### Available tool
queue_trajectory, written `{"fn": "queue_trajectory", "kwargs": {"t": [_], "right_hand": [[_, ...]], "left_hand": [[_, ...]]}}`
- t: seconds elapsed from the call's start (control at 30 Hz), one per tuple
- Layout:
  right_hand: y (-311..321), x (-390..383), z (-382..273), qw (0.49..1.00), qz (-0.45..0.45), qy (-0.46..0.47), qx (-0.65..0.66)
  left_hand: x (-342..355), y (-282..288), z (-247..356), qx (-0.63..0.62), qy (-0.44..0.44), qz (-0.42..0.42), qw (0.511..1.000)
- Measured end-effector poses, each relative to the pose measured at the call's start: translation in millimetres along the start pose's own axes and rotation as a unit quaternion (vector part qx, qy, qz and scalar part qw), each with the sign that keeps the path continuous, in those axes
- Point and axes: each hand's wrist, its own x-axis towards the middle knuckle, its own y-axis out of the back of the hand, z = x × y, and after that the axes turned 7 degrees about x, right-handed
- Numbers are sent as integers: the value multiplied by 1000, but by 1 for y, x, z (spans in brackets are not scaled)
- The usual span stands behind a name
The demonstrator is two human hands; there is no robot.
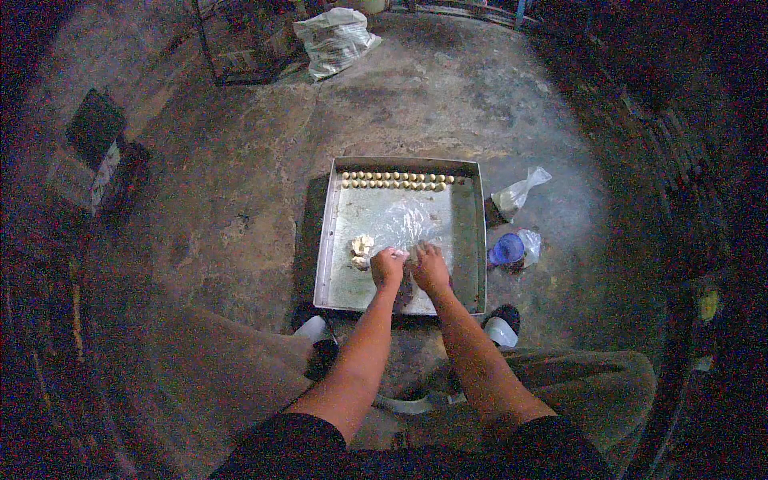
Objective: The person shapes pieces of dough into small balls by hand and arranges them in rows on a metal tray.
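A shallow square metal tray point(321, 272) lies on the floor in front of me. Two rows of small pale balls point(392, 185), which look like dough, run along its far side. Left of my hands sits a crumbled heap of pale dough point(362, 246). My left hand point(388, 268) is closed above the tray's near half, with something whitish at its fingertips, too small to make out. Close beside it, my right hand point(431, 270) reaches forward, palm down, fingers stretched out over the tray bottom. White floury smears point(410, 218) spread just beyond both hands.
Right of the tray are a blue plastic cup point(506, 249) and a clear bag with white contents point(512, 200). A white sack point(334, 42) stands far ahead beside a dark frame point(240, 78). My shoes point(502, 326) flank the tray's near corners.
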Motion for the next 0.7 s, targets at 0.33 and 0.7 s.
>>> {"fn": "queue_trajectory", "kwargs": {"t": [0.33,0.7], "right_hand": [[-41,-33,7,995,6,-10,100],[-19,-9,36,920,157,-253,255]], "left_hand": [[-22,35,-49,249,-1,174,953],[-30,-8,-17,-21,-61,-37,997]]}}
